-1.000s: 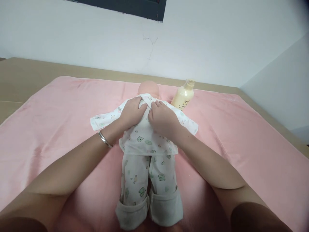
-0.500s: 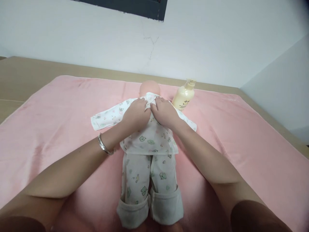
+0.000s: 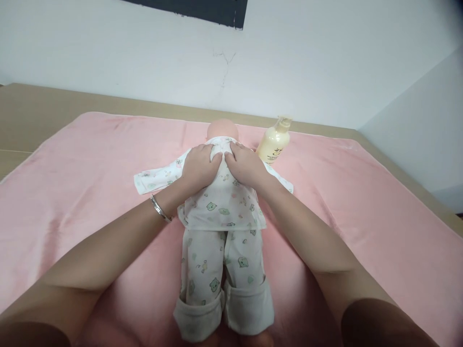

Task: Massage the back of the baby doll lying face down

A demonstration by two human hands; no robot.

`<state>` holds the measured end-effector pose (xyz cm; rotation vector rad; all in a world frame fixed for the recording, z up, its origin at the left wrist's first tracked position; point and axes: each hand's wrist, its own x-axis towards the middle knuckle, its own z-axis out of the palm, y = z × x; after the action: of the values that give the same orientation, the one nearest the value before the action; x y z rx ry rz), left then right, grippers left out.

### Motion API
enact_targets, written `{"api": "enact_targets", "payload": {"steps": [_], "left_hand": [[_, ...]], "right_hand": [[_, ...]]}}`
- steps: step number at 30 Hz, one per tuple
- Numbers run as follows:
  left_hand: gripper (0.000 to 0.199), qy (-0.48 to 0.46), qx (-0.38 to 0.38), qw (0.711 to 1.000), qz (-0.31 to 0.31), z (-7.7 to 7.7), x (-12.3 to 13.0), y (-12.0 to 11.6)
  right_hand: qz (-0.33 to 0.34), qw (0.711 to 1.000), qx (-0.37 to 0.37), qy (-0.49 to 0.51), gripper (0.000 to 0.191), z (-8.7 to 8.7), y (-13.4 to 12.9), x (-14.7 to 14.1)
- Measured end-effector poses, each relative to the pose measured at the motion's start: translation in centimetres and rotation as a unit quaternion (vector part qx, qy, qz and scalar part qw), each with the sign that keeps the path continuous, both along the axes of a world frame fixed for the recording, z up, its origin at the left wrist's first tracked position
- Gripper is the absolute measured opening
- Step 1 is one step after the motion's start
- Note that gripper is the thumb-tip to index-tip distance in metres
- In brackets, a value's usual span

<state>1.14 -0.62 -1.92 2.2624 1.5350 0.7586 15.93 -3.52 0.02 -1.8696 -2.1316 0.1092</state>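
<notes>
A baby doll [image 3: 222,129] lies stretched out on a pink blanket, its bald head at the far end. It wears a white printed shirt [image 3: 224,207] and matching trousers [image 3: 240,260] with the cuffs rolled up. My left hand [image 3: 200,166] rests on the left side of the doll's upper body, fingers extended toward the shoulder and thumb apart. On the right side, my right hand [image 3: 246,164] lies the same way, its thumb close to the left one. Both palms press on the shirt without gripping it. The doll's face is not visible.
A pale yellow pump bottle [image 3: 275,142] stands just right of the doll's shoulder. The pink blanket [image 3: 90,159] covers much of a wooden surface [image 3: 47,99], which meets a white wall [image 3: 173,62] at the back.
My hands have shifted slightly apart over the doll's upper body, and the shirt near the collar looks less bunched between them. The bottle and doll stay in place.
</notes>
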Motion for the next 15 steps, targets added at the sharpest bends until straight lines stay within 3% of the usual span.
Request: {"api": "enact_targets", "payload": {"steps": [15], "left_hand": [[0.054,-0.003,-0.034,0.999,-0.006,0.06,-0.18,0.54]], "right_hand": [[-0.023,0.999,-0.021,0.014,0.050,0.53,-0.38,0.06]]}}
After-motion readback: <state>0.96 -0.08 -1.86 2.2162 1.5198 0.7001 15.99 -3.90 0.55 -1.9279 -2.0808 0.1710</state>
